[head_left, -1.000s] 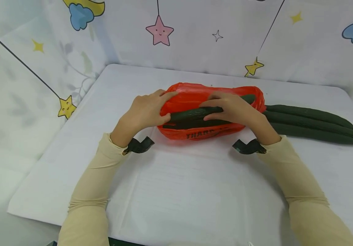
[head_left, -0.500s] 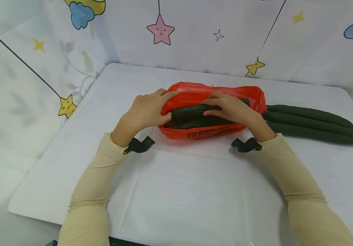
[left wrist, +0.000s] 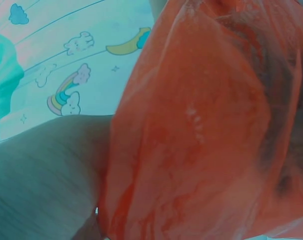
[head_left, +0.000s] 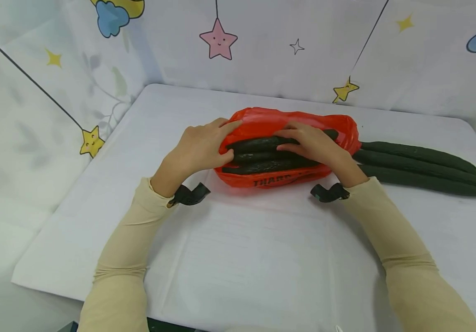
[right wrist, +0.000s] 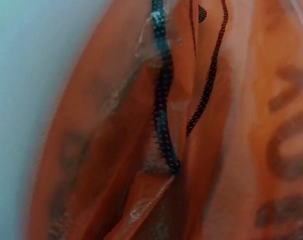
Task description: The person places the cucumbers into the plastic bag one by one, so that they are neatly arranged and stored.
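Note:
A red plastic bag (head_left: 275,180) with dark printed letters lies on its side, its mouth spread toward me. My left hand (head_left: 198,145) grips the left end of its mouth, thumb at the near rim and forefinger at the far one. Inside lie three dark green cucumbers side by side. My right hand (head_left: 312,145) reaches in from the right, fingers bent over the rearmost cucumber (head_left: 254,144); its right tip shows past the hand. In the left wrist view the bag film (left wrist: 191,125) fills most of the picture. The right wrist view shows bag folds (right wrist: 101,165) and blurred lettering, fingers hidden.
Three more long cucumbers (head_left: 424,173) lie together on the white table (head_left: 254,258), right of the bag, their left ends behind it and my right wrist. A printed cloth backdrop (head_left: 262,60) stands behind the table's far edge. Black wrist straps (head_left: 190,194) project below both wrists.
My right hand has set the top cucumber down toward the back of the bag, so three now show side by side. The left hand keeps its grip on the bag's mouth.

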{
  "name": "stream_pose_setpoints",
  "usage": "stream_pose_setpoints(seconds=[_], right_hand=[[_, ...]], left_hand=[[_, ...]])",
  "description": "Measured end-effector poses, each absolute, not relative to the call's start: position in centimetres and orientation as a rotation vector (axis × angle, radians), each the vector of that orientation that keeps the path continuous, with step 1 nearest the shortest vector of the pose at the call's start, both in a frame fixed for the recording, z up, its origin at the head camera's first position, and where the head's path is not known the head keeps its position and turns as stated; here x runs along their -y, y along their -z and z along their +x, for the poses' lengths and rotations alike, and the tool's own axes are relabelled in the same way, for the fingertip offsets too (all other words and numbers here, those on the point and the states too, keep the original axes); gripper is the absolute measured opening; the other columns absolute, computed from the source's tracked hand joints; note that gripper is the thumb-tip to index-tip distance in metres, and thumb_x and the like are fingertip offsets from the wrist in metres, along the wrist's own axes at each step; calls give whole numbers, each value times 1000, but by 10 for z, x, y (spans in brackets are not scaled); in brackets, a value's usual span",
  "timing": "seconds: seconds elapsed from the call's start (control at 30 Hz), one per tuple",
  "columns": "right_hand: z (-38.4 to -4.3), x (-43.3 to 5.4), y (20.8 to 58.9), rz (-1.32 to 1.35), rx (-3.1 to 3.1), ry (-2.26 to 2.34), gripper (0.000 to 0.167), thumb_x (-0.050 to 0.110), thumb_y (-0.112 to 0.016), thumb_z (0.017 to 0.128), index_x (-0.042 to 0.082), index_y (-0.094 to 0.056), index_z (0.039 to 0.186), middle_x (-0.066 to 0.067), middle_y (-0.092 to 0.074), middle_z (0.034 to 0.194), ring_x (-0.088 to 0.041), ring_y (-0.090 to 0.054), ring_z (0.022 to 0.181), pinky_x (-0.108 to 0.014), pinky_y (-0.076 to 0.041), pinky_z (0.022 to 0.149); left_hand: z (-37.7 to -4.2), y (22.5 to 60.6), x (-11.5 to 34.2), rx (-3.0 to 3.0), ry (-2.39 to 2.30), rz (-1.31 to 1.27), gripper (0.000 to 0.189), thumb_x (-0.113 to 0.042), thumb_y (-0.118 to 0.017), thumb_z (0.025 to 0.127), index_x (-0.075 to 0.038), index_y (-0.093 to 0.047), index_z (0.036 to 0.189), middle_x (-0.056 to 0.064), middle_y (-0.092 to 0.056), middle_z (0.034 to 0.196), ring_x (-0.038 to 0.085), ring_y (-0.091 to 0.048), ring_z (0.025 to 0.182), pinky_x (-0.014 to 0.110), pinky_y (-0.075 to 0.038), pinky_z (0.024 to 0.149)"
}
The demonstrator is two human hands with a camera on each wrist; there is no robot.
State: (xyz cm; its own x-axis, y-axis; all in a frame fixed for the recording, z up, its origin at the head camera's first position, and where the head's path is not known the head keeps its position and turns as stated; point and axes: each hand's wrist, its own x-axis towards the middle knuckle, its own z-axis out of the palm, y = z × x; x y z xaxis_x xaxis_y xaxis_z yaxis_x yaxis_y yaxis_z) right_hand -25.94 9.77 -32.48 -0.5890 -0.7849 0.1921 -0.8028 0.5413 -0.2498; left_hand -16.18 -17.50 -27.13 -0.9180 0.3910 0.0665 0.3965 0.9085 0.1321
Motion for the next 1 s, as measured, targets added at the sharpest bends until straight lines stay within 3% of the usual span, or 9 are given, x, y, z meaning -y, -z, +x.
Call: stream_pose_setpoints(seconds=[0.2, 0.57, 1.0], right_hand=[[-265, -96, 329, 1341, 2751, -441, 39, 18, -72, 88, 2, -66, 123, -14, -58, 105, -26, -57, 92, -41, -51, 81], [-276, -92, 338, 1339, 2825, -458, 37, 14, -70, 90, 1, -64, 123, -18, -60, 112, -31, -57, 105, -47, -49, 92], [-278, -91, 344, 1332, 2769, -489, 35, 11, -70, 89, -1, -64, 123, -18, -63, 114, -32, -58, 108, -47, -48, 95]], left_hand=[[-162, 271, 175, 3017, 258, -632, 63, -28, -56, 89, -18, -41, 150, 10, -50, 143, 22, -63, 76, 37, -50, 58], [-162, 270, 174, 3009, 270, -647, 61, -28, -54, 91, -17, -41, 150, 11, -48, 145, 23, -65, 85, 37, -51, 61], [-161, 270, 172, 2939, 282, -654, 60, -25, -54, 91, -16, -43, 149, 10, -51, 143, 21, -60, 68, 33, -46, 53]])
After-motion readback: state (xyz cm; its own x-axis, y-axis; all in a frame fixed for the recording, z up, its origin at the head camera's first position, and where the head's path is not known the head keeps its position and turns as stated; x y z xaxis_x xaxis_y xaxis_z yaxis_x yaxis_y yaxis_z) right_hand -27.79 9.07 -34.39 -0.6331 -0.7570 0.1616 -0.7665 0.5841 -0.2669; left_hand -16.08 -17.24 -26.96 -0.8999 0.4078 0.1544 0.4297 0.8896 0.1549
